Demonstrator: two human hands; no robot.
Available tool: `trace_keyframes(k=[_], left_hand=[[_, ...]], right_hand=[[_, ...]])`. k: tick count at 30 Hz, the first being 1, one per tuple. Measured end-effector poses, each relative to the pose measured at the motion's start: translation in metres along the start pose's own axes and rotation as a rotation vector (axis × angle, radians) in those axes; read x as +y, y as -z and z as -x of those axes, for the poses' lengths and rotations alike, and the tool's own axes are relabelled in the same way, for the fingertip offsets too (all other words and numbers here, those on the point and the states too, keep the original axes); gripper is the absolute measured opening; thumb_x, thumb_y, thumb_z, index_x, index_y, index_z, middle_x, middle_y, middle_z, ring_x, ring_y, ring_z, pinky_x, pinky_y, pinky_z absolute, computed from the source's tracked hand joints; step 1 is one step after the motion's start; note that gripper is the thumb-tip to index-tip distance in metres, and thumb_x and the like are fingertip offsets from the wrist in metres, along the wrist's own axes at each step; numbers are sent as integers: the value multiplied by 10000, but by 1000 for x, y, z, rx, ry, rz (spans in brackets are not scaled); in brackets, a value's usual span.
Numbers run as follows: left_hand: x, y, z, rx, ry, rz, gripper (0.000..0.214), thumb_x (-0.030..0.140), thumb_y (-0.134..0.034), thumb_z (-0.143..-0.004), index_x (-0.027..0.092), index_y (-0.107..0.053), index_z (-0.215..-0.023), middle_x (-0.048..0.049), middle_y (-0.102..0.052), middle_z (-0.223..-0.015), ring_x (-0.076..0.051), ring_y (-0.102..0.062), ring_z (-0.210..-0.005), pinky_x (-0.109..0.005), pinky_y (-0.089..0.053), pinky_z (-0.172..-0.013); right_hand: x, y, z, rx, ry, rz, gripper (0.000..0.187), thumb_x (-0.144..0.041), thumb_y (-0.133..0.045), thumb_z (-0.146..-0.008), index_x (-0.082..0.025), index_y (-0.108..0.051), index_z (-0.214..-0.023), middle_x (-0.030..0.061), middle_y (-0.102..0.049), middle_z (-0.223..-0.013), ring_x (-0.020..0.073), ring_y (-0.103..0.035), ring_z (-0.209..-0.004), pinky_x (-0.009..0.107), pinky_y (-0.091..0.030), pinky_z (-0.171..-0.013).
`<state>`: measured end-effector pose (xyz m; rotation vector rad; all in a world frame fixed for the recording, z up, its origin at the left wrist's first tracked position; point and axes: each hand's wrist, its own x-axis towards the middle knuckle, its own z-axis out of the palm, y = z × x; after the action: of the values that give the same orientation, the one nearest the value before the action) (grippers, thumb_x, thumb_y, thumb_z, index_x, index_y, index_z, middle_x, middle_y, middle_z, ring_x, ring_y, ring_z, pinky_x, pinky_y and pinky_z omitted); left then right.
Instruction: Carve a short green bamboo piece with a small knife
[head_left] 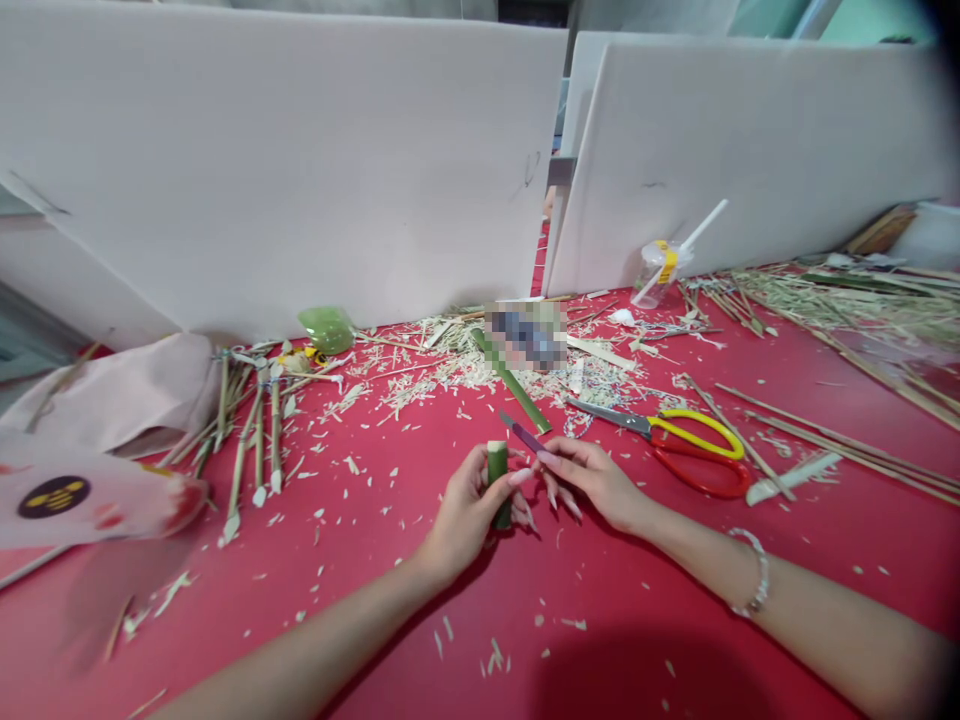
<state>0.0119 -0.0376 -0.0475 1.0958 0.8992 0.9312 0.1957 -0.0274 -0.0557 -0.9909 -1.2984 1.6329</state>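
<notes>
My left hand point(466, 505) is closed around a short green bamboo piece point(498, 465), held upright with its pale cut end on top. Just to its right, my right hand point(596, 482) pinches a small craft knife point(529, 440) with a purple handle; its blade points up and to the left, apart from the bamboo. Beyond the knife a longer green bamboo strip point(521, 395) lies slantwise on the red table point(420, 620). Scissors point(694, 440) with yellow and red handles rest beside my right hand.
Pale shavings point(427, 385) are scattered across the table. Tied bamboo sticks point(255, 430) and a printed bag point(97, 490) lie at left. A plastic cup point(658, 272) with a straw stands at the back right, before white panels point(337, 160). Long thin sticks point(847, 445) lie at right.
</notes>
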Motion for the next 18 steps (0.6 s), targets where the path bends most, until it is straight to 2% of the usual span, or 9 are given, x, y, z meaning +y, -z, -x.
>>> trace_keyframes(k=[6,12,18], left_hand=[[3,2,-4,32,41,95,383,413,-775,-746,170,-492,-831,-18,-686,-636,-142,-659,-550,-242,-529,-555],[-2,7,-6,28,18,56,342,433,-738,-787,166,-529,-832,59,-547,-556,-75,-507,-460,-200,-438,-490],[-1,7,-4,33,-15,-15,393,471,-723,-797,187,-454,-761,87,-461,-526,-47,-432,-432,-170,-392,-447]], right_hand=[[-2,2,1,-16,-26,86,408,-546,-655,-829,-149,-603,-748,-34,-578,-534,51,-453,-358,175,-341,-351],[-4,9,-1,-39,-51,157,447,-595,-604,-846,-158,-592,-752,-61,-510,-457,59,-417,-322,182,-314,-339],[-9,19,-3,-44,-49,241,459,-600,-608,-840,-145,-613,-772,-64,-494,-475,54,-422,-355,180,-291,-362]])
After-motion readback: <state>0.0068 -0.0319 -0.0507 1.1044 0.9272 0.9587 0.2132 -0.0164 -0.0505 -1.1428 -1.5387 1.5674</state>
